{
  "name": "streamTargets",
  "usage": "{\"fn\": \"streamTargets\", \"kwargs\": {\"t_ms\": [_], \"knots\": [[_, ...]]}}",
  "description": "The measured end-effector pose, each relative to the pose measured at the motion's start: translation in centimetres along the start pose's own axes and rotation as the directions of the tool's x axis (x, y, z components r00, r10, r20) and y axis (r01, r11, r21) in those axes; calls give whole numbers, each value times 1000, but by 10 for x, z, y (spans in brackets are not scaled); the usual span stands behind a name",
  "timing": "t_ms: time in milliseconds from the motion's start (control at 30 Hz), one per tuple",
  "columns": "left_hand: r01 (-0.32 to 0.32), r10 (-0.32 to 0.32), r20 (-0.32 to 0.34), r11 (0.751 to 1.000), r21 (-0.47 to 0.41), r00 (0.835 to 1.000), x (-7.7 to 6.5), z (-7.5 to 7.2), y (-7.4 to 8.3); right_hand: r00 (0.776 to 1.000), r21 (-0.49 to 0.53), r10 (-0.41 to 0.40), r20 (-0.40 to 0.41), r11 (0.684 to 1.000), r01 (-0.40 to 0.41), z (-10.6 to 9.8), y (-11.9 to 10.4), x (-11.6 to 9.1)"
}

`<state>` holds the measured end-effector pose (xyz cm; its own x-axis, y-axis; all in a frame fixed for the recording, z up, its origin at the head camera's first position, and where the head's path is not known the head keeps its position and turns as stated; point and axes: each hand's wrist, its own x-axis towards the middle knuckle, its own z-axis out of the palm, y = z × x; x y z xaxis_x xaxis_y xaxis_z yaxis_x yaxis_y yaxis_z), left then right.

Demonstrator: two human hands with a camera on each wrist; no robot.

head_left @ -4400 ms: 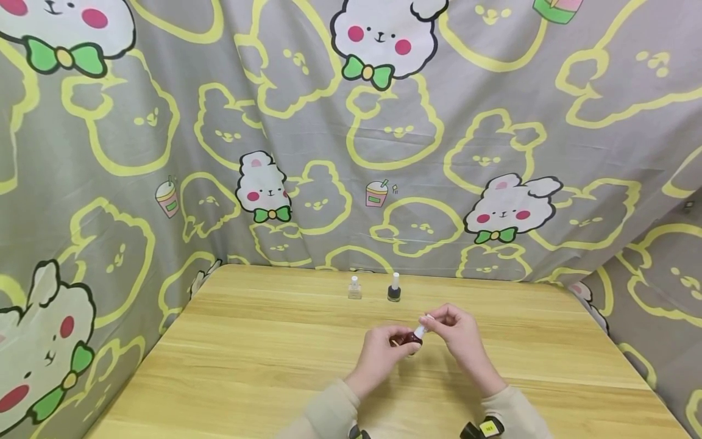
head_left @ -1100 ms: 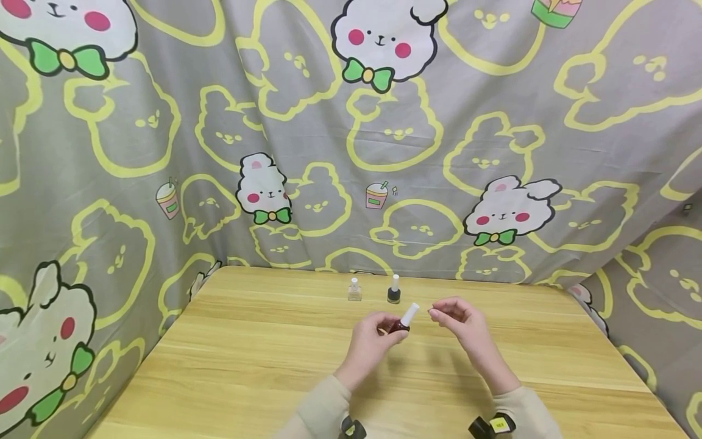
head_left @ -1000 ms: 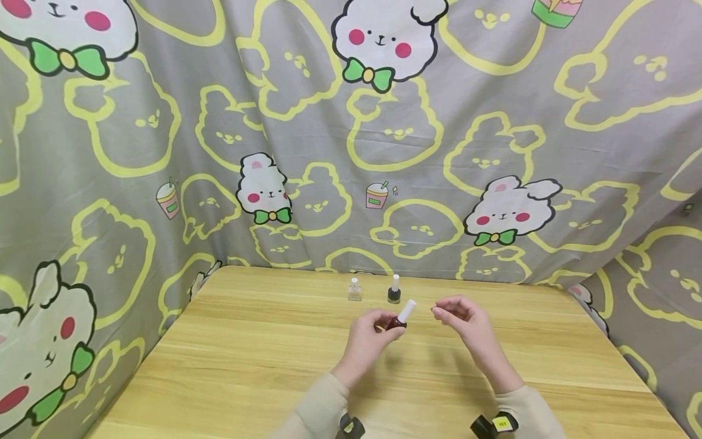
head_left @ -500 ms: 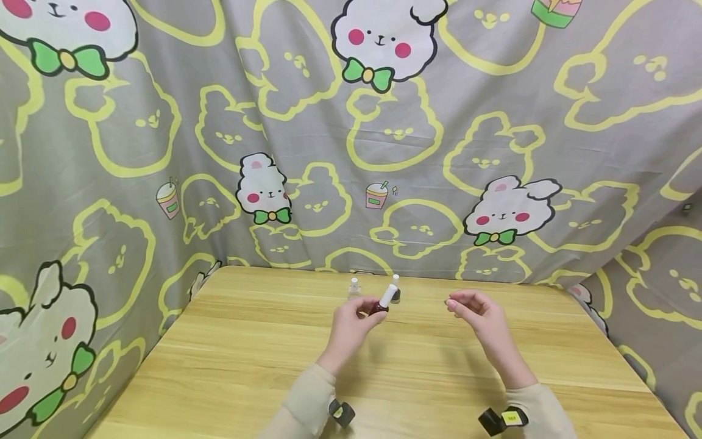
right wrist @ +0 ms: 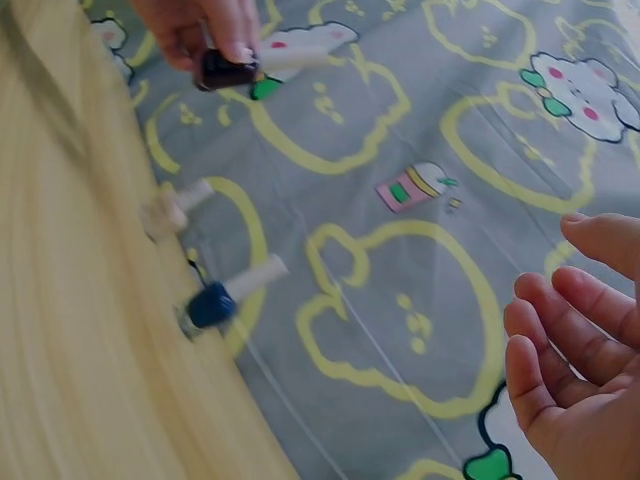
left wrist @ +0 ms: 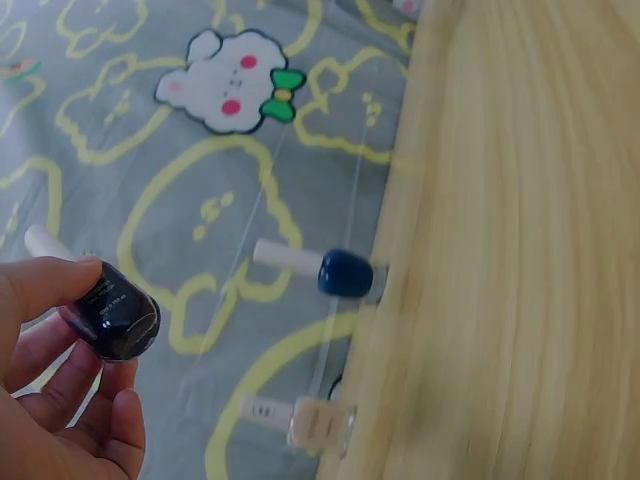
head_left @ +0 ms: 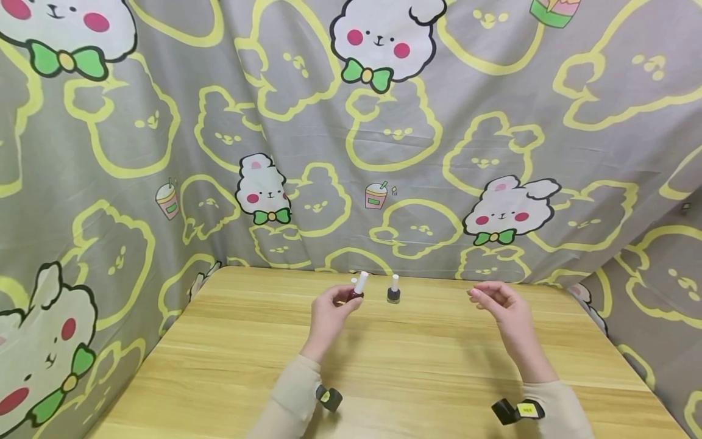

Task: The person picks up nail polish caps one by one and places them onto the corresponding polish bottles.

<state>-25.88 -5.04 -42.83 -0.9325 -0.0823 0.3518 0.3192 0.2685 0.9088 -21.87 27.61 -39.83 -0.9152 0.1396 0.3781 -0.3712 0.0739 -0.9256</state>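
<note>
My left hand (head_left: 329, 316) holds a nail polish bottle (left wrist: 118, 318), dark red with a tall white cap, between thumb and fingers above the back of the table. The bottle leans, its cap pointing up and slightly right in the head view. Behind it stands a pale beige nail polish bottle (left wrist: 320, 425), mostly hidden in the head view. A dark blue nail polish bottle (head_left: 393, 295) stands upright to the right of these. My right hand (head_left: 507, 314) hovers well off to the right with nothing in it; its fingers (right wrist: 575, 330) are loosely bent, thumb apart.
The wooden table (head_left: 263, 366) ends at the back against a grey curtain (head_left: 329, 140) printed with rabbits. Curtain also hangs along the left and right sides. A black camera sits on each wrist, over beige sleeves (head_left: 287, 396).
Earlier, my right fingers were on the white cap; they have let go and the right hand has moved right. My left hand has carried the dark red bottle left and toward the back.
</note>
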Motion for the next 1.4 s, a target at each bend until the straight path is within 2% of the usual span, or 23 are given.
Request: {"fn": "streamTargets", "kwargs": {"t_ms": [200, 433, 667, 833, 967, 1133, 1267, 1400], "knots": [[41, -40, -57, 999, 7, 998, 8, -12, -11, 998, 66, 0, -65, 998, 5, -17, -2, 5], [85, -82, -99, 996, 31, 992, 18, -23, -26, 996, 141, -16, -87, 990, 28, -32, -3, 7], [121, -115, -119, 991, 48, 986, 28, -32, -38, 994, 157, -11, -104, 987, 27, -42, -2, 9], [148, -142, -103, 988, 50, 985, 36, -36, -46, 994, 159, -21, -109, 987, 39, -45, -2, 9], [156, -150, -77, 983, 92, 986, 44, -39, -53, 996, 96, -21, -88, 995, 29, -46, -2, 9], [141, -137, -34, 977, 159, 990, 55, -43, -62, 998, -104, -23, -57, 994, 17, -46, 0, 8], [119, -126, 26, 974, 193, 992, 63, -45, -68, 999, -239, -31, -36, 971, 22, -50, 3, 5], [86, -109, 90, 970, 229, 990, 70, -45, -75, 998, -374, -57, -3, 926, 52, -55, 11, 1]]}}
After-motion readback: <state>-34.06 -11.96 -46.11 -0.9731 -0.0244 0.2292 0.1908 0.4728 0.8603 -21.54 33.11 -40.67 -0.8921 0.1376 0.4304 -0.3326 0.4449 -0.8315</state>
